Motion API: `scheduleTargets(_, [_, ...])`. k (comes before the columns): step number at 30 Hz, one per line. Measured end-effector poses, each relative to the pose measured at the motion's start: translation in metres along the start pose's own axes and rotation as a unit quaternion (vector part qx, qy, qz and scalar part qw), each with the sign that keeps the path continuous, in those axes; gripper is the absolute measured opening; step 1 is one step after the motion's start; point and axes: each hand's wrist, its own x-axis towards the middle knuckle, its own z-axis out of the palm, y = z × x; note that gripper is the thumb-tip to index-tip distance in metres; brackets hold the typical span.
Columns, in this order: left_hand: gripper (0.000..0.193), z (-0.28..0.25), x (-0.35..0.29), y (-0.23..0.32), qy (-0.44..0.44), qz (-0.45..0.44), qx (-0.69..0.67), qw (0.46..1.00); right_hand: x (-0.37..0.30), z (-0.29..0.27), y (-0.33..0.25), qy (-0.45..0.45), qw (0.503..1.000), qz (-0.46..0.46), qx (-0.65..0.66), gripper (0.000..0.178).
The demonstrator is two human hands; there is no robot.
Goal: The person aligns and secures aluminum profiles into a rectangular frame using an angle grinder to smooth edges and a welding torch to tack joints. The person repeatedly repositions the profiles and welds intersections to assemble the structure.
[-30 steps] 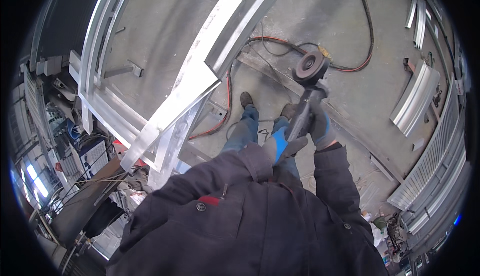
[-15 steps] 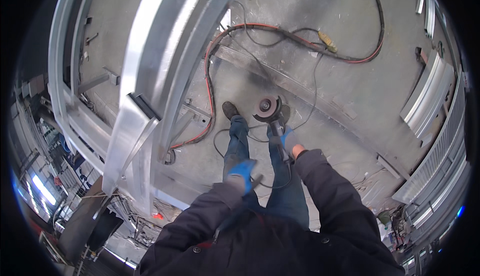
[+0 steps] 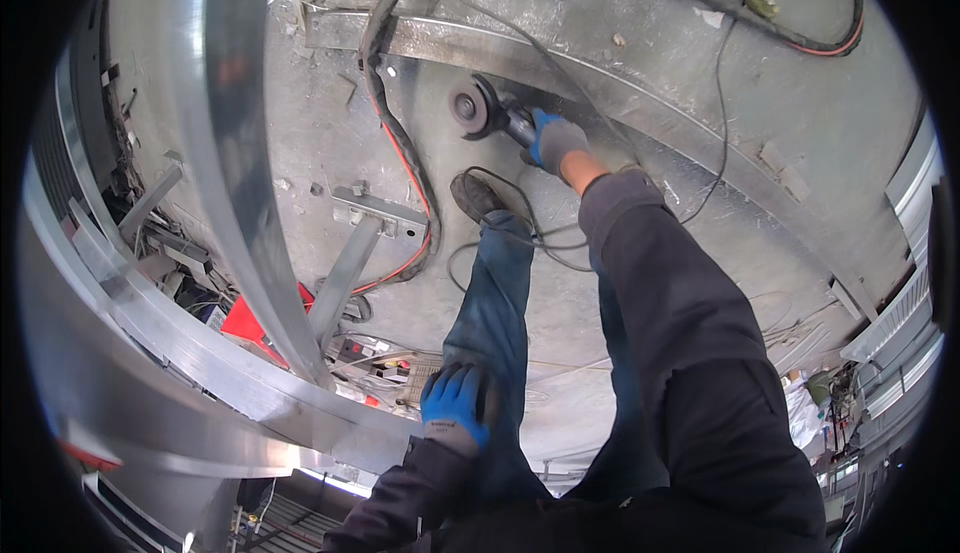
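Note:
My right hand (image 3: 560, 143), in a blue and grey glove, grips a black angle grinder (image 3: 518, 125) by its body, out ahead of me at arm's length. The round disc (image 3: 470, 108) of the grinder points left, beside the metal bar on the floor. Whether the grinder touches the floor I cannot tell. My left hand (image 3: 455, 408), gloved the same way, lies on my left leg near the knee. Its fingers are stretched out, and nothing is in it.
A long flat metal bar (image 3: 660, 103) crosses the floor ahead. A black-and-red hose (image 3: 398, 148) and thin cables wind near my left shoe (image 3: 478, 196). Large metal beams (image 3: 240, 133) stand at the left, with a small metal bracket (image 3: 380, 211) low beside them.
My right hand has carried the grinder forward, away from my legs. My left hand has come down onto my left leg. The whole view has shifted as my body leans.

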Motion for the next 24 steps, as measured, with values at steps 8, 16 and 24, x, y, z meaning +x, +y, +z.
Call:
scheduleTargets(8, [0.051, -0.017, 0.015, -0.019, -0.036, -0.005, 0.025, 0.999, 0.075, 0.032, -0.015, 0.042, 0.996, -0.073, -0.007, 0.087])
scheduleTargets(16, [0.053, -0.021, 0.02, -0.016, -0.033, 0.007, 0.014, 0.999, 0.063, 0.059, -0.006, 0.177, 0.978, -0.031, -0.103, 0.054])
scheduleTargets(24, [0.055, 0.001, -0.005, -0.003, -0.055, 0.011, 0.009, 0.998, -0.113, 0.008, 0.028, 0.215, 0.976, 0.014, 0.025, 0.053])
